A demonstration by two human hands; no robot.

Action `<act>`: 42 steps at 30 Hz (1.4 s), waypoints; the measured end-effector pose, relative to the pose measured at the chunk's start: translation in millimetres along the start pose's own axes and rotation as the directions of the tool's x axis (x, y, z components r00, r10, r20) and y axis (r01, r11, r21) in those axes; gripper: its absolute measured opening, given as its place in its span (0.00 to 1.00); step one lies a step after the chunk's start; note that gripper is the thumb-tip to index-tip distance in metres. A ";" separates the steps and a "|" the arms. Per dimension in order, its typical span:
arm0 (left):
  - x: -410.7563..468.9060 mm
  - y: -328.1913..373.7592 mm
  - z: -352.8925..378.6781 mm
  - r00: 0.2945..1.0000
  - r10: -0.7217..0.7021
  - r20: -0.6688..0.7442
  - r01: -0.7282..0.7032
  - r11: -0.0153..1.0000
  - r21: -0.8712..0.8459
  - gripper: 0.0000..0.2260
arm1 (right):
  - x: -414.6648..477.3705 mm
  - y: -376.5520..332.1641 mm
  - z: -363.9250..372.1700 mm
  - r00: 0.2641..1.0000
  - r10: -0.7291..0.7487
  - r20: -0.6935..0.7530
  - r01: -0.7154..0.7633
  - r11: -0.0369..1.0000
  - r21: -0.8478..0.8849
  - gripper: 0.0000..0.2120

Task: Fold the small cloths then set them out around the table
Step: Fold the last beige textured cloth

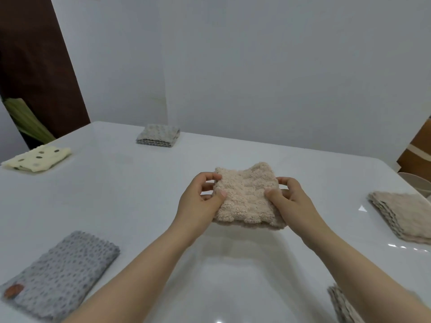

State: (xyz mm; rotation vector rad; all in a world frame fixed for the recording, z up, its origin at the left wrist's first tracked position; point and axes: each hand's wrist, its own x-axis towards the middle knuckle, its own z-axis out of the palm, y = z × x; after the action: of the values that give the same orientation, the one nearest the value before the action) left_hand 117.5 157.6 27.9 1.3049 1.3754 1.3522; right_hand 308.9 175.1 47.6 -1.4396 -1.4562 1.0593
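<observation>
A fluffy beige cloth point(247, 197), folded into a thick square, is held just above the middle of the white table point(140, 183). My left hand point(200, 201) pinches its left edge and my right hand point(289, 199) pinches its right edge. Folded cloths lie around the table: a grey dotted cloth point(60, 273) at the near left, a cream spotted cloth point(37, 158) at the far left, a grey patterned cloth point(158, 136) at the far edge, and a beige cloth point(401, 215) at the right.
Part of another cloth point(342, 306) shows under my right forearm at the near right. A pale bowl-like rim point(415, 183) sits past the table's right edge. A white wall runs behind the table, with a dark brown panel point(35, 66) at the left.
</observation>
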 end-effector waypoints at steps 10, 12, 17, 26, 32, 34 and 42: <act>102.4 -11.9 71.0 0.999 0.012 0.042 -0.015 0.997 0.076 0.14 | 96.1 32.8 -41.6 0.994 0.024 -0.107 -0.022 1.000 0.017 0.11; 121.5 -17.6 84.3 0.999 0.018 0.051 -0.023 0.995 0.095 0.14 | 116.6 41.1 -48.8 0.992 0.026 -0.126 -0.025 1.000 0.011 0.11; 168.9 -34.5 118.4 0.995 0.038 0.096 -0.055 0.982 0.178 0.16 | 166.7 59.3 -68.5 0.983 0.014 -0.184 -0.016 1.000 -0.009 0.13; 243.1 -54.0 184.1 0.986 0.092 0.141 -0.120 0.971 0.205 0.20 | 255.5 91.1 -103.6 0.956 0.007 -0.294 -0.022 0.999 -0.048 0.15; 284.6 -67.1 211.0 0.983 0.107 0.146 -0.140 0.961 0.238 0.20 | 301.4 103.5 -116.5 0.943 -0.021 -0.332 -0.010 0.996 -0.091 0.17; 293.0 -75.1 217.1 0.984 0.100 0.150 -0.140 0.949 0.281 0.21 | 311.5 109.6 -118.3 0.941 -0.016 -0.339 -0.020 0.994 -0.104 0.18; 299.7 -92.4 224.1 0.988 0.130 0.085 -0.151 0.930 0.334 0.20 | 317.6 133.0 -116.8 0.919 -0.032 -0.394 -0.032 0.987 -0.156 0.19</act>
State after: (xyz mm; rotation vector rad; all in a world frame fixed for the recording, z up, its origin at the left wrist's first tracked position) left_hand 276.7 499.0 -53.7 1.6873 1.5449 1.1892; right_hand 455.9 494.7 -44.7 -1.6536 -1.2636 0.6102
